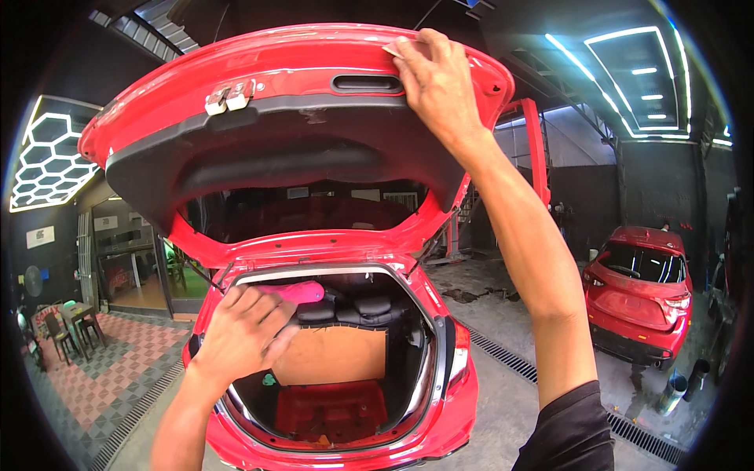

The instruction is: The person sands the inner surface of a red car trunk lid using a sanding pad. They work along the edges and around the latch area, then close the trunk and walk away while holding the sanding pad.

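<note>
The raised red tailgate [306,53] of a hatchback fills the upper middle. My right hand [432,78] reaches up to its edge at the right of the slot-shaped handle recess [367,83]. Between those fingers and the red paint is a thin, pale pink flat piece [391,49], mostly covered by the fingers. Lower down, my left hand [245,330] is in front of the open boot, its fingers bent and slightly blurred. A bright pink, round-ended tool [302,293] sticks out beyond the left hand; its kind is unclear, the rest being hidden.
Inside the boot are a brown board [334,355] and a red floor well [330,412]. The latch [228,98] hangs from the tailgate. Another red car [640,294] stands at right, near dark cylinders [673,392]. A table [78,312] and chairs are at left. Drain grating [503,357] crosses the floor.
</note>
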Motion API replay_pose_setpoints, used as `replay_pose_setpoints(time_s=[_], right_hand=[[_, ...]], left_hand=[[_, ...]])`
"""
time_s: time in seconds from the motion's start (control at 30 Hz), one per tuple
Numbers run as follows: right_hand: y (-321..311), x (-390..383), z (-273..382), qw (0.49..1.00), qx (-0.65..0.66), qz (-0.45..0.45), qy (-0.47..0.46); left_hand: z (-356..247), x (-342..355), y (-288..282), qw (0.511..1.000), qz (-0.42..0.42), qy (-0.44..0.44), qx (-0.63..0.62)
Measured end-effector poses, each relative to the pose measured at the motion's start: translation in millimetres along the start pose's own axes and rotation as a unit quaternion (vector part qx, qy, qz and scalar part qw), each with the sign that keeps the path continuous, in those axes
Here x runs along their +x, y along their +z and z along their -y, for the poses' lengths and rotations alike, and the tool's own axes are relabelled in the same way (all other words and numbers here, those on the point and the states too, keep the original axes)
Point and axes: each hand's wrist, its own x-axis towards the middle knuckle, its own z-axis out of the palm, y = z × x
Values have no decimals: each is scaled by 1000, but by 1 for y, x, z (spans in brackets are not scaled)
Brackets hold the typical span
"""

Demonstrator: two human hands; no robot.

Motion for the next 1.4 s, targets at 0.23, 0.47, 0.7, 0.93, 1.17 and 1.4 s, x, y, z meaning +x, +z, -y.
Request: replay_pose_setpoints(time_s=[0.23, 0.47, 0.7, 0.93, 1.17, 1.4], right_hand=[[54, 25, 39, 998, -6, -31, -46], [44, 20, 41, 998, -38, -36, -39], [35, 12, 20, 998, -41, -23, -43], [79, 38, 71, 996, -71, -41, -40], [50, 20, 36, 997, -49, -34, -55], [41, 18, 15, 994, -14, -24, -105]], left_hand=[[1, -38, -3, 1000, 6, -23, -11], [17, -93, -39, 993, 10, -93, -69], [28, -114, -47, 995, -34, -86, -44], [16, -62, -19, 994, -76, -46, -58], [48, -135, -50, 991, -64, -118, -18], [42, -113, -52, 997, -59, -44, 16]])
